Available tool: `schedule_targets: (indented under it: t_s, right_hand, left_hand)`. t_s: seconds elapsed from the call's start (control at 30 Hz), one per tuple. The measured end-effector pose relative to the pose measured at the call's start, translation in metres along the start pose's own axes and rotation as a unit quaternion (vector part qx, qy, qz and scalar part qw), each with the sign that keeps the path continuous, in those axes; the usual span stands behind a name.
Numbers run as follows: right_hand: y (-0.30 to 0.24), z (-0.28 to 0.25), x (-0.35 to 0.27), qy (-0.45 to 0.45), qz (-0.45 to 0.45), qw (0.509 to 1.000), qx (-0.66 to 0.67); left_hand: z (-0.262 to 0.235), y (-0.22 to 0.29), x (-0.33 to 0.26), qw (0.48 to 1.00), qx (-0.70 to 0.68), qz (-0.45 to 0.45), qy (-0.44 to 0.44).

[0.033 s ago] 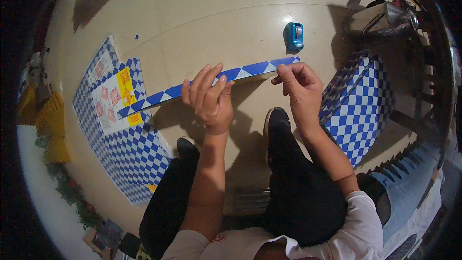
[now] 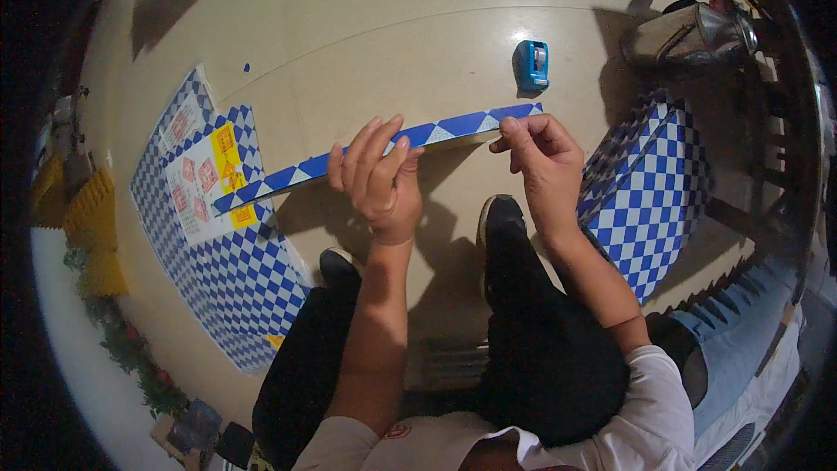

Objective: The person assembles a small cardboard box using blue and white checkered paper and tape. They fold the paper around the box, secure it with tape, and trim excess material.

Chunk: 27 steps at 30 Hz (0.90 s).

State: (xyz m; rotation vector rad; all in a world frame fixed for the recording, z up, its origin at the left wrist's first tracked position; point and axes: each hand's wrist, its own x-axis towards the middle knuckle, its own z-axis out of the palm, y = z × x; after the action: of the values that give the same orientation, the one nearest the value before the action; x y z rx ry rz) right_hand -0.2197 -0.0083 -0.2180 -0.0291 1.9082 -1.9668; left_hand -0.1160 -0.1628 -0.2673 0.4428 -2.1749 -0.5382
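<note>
A long, narrow strip of blue-and-white checked paper [image 2: 305,169], apparently folded, slants across the middle of the view. Its left end lies over a large checked sheet [image 2: 231,275] that carries a white and yellow printed panel. My left hand [image 2: 381,179] is open at the strip's middle, its fingers slightly apart and bent in front of the paper. Whether its thumb presses on the strip I cannot tell. Near the strip's right end, the thumb and forefinger of my right hand [image 2: 547,157] pinch at the lower edge; the contact is partly hidden by the fingers.
A blue tape dispenser [image 2: 533,67] stands on the tiled floor [image 2: 375,61] beyond my right hand. To the right are a folded checked paper piece [image 2: 647,201], a metal can-like vessel [image 2: 684,39] and a dark wooden frame [image 2: 780,131]. A tiny blue scrap [image 2: 247,67] lies at the far left.
</note>
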Motion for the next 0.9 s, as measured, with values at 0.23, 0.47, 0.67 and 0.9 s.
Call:
schedule_targets:
  t_s: [0.23,0.47,0.67,0.9]
  right_hand:
    - [-0.005,0.003,-0.004,0.017,0.018,0.999,-0.046]
    - [-0.008,0.004,-0.008,0.022,0.052,0.996,-0.073]
    - [-0.013,0.009,-0.01,0.031,0.078,0.992,-0.09]
    - [-0.019,0.004,-0.02,0.034,0.053,0.993,-0.098]
  left_hand:
    - [-0.002,-0.001,-0.003,1.0,0.009,-0.003,-0.006]
    - [0.001,-0.003,-0.006,1.0,-0.018,-0.014,0.003]
    - [-0.001,-0.003,-0.004,1.0,-0.02,-0.009,0.003]
    - [0.003,-0.004,-0.005,1.0,-0.015,-0.008,0.012]
